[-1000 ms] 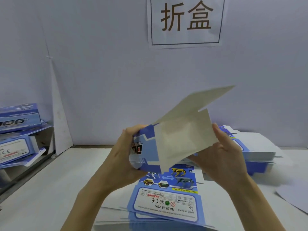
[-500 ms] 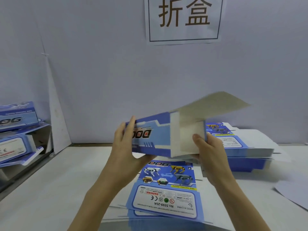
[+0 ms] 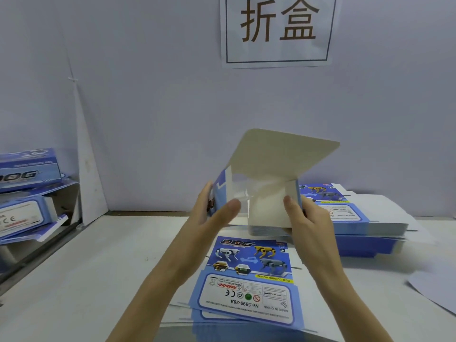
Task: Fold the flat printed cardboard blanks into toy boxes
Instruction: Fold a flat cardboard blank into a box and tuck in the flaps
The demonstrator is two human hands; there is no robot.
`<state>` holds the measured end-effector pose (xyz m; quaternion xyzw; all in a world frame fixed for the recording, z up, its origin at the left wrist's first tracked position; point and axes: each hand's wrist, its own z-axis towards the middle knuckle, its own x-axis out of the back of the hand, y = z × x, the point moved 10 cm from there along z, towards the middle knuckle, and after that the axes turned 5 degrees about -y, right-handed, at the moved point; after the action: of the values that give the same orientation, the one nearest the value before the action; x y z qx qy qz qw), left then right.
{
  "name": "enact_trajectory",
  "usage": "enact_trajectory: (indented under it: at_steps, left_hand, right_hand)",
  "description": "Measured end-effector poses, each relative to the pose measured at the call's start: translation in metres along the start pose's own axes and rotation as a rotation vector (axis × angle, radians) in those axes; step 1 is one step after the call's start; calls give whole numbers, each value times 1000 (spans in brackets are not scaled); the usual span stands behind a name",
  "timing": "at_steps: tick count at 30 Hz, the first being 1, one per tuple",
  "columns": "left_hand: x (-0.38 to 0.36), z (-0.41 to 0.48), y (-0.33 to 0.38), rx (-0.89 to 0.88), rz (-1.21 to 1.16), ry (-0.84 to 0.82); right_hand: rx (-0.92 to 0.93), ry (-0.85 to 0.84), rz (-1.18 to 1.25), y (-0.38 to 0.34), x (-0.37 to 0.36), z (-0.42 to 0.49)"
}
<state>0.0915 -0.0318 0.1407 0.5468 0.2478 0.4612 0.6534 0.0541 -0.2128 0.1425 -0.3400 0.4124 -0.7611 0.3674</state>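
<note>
I hold a half-formed blue and white toy box (image 3: 269, 201) in the air above the table, its open end turned toward me. Its large grey-white lid flap (image 3: 283, 154) stands up and back. My left hand (image 3: 209, 218) grips the box's left blue wall, thumb inside the opening. My right hand (image 3: 306, 218) grips the right wall, thumb pressing an inner flap. Below lies a stack of flat printed blanks (image 3: 246, 280) with robot dogs and a warning label.
A second pile of blanks (image 3: 350, 218) lies at the right behind my right hand. Folded boxes (image 3: 27, 174) are piled on a lower ledge at the far left. A loose white sheet (image 3: 434, 290) lies at the right edge. The wall carries a paper sign (image 3: 277, 30).
The box has turned so its open end faces me. The lid flap swung upward. My left thumb moved into the opening and my right hand shifted to the right wall.
</note>
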Motion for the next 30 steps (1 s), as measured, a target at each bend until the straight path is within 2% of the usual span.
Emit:
enact_trajectory:
  at_steps: [6, 9, 13, 18, 24, 30]
  left_hand:
    - [15, -6, 1, -19, -50, 41]
    - [16, -6, -1, 12, -97, -2]
    - [13, -7, -2, 56, -65, -41]
    - [10, -7, 1, -11, -31, -25]
    - [15, -6, -2, 11, 6, -29]
    - [14, -5, -4, 27, -27, 41]
  right_hand:
    - [155, -76, -74, -18, -16, -8]
    - [187, -82, -102, -18, -20, -9]
    - [154, -53, -54, -12, -13, -5]
    - [136, -70, -44, -14, -15, -8]
    - [-14, -106, 159, -4, -13, -5]
    - [143, -90, -135, -10, -12, -6]
